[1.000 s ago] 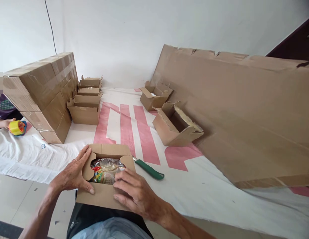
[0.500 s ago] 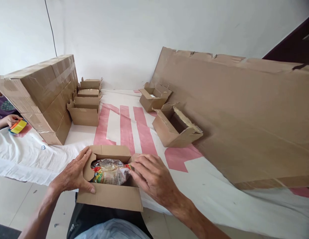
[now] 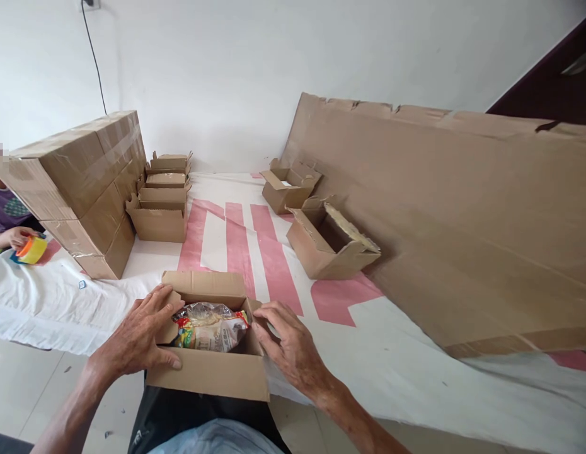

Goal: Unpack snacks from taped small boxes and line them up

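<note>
An open cardboard box (image 3: 208, 375) sits at the near edge of the cloth-covered table, right in front of my body. Inside it lies a clear plastic package (image 3: 212, 326) with red, yellow and green printing. My left hand (image 3: 139, 331) grips the box's left end, its fingers over the short flap and its thumb on the front flap. At the opposite end, my right hand (image 3: 293, 350) has its fingers closed around the upright right flap, clear of the package. The long back flap (image 3: 205, 284) leans outward.
Taped cartons (image 3: 78, 170) are stacked at the left, with several small open boxes (image 3: 158, 224) beside them. Two more open boxes (image 3: 314, 252) stand right of centre, against a large leaning cardboard sheet (image 3: 439, 233). Another person's hand (image 3: 21, 238) holds yellow tape (image 3: 35, 250) at far left.
My right hand has moved off the package's end and onto the right flap. My left fingers have pressed the left flap inward. The other person's tape has shifted slightly.
</note>
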A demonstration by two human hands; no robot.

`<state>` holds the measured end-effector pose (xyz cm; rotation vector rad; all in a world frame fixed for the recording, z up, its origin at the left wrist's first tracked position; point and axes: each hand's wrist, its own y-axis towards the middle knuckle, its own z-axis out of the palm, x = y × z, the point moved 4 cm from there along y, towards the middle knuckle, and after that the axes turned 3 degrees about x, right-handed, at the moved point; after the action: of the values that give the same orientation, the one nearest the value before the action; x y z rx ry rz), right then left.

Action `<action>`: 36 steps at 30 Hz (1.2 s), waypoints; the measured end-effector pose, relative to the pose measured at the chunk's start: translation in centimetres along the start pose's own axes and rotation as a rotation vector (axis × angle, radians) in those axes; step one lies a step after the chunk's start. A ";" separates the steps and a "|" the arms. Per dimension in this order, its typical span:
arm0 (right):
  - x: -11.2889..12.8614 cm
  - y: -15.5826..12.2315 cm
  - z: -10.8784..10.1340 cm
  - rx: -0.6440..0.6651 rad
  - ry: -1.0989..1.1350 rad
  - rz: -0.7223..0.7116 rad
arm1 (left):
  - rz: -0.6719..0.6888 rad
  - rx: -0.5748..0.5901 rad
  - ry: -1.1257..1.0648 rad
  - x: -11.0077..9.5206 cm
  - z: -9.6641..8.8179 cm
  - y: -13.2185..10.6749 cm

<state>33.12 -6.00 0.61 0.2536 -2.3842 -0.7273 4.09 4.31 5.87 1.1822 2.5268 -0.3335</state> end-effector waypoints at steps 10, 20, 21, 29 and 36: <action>-1.0 -0.6 1.1 -0.080 0.093 0.037 | 0.005 0.039 -0.008 0.0 -0.3 0.4; -0.6 -0.1 0.3 -0.015 0.048 -0.001 | -0.002 0.028 0.019 -0.3 -0.6 0.3; -0.5 0.0 0.2 -0.006 0.042 -0.005 | -0.005 0.024 0.021 -0.2 -0.5 0.2; -0.2 0.4 -0.3 0.044 -0.013 -0.028 | -0.007 -0.036 -0.023 0.1 -0.2 0.0; -0.1 0.7 -0.4 0.072 -0.030 -0.029 | -0.022 -0.086 -0.055 0.3 0.1 -0.1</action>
<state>33.43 -5.54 1.26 0.3102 -2.4430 -0.6637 3.83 4.43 5.67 1.0986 2.4820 -0.2562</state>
